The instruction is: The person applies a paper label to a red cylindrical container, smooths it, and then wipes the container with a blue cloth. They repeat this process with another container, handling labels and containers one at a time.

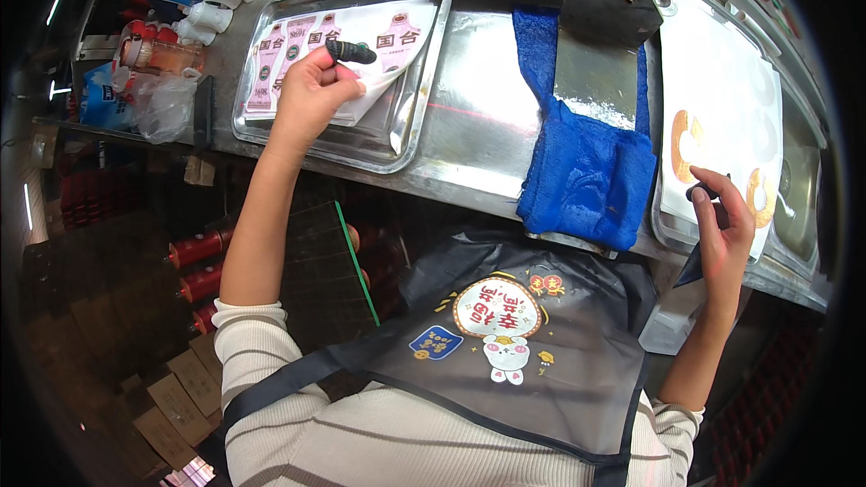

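Sheet (267, 56) in tray (397, 138) under my left hand (308, 99); right hand (729, 230) over paper (722, 81); can't tell if either's fingers grip.

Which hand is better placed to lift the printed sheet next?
Probably the left hand: it is over the printed sheet, beside the curled edge. The right hand is away beyond the blue cloth.
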Demonstrator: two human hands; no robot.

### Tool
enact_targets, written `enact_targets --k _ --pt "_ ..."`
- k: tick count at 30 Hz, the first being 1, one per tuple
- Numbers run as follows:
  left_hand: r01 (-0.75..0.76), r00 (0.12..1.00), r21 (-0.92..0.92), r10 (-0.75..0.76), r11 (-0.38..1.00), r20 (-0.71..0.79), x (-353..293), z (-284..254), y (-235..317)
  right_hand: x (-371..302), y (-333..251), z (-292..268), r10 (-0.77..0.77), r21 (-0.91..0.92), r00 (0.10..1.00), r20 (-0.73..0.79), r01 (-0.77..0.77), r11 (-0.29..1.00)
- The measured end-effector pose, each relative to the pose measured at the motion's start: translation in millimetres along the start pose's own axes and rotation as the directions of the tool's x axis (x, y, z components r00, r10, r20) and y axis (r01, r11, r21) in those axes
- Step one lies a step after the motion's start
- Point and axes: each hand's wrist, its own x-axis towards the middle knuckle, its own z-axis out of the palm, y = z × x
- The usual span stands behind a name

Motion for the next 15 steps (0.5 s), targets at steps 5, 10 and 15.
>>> enact_targets --k 5,10,15 --pt "0.019 1.0 -0.021 -0.019 1.0 0.005 -0.9 12.3 -10.7 0.1 -1.0 -0.5 0.0 0.001 1.0 0.002 0.0 1.0" --pt "-0.039 0.999 0.164 0.037 0.986 0.017 -8.7 17.0 -5.7 0.9 -0.4 -0.1 0.002 -0.005 1.0 0.008 -0.002 1.0" --pt "-0.155 0.987 0.227 0.161 0.962 -0.009 -11.7 13.4 -2.5 0.8 -3.1 1.0 0.002 -0.024 1.0 0.008 -0.002 1.0"
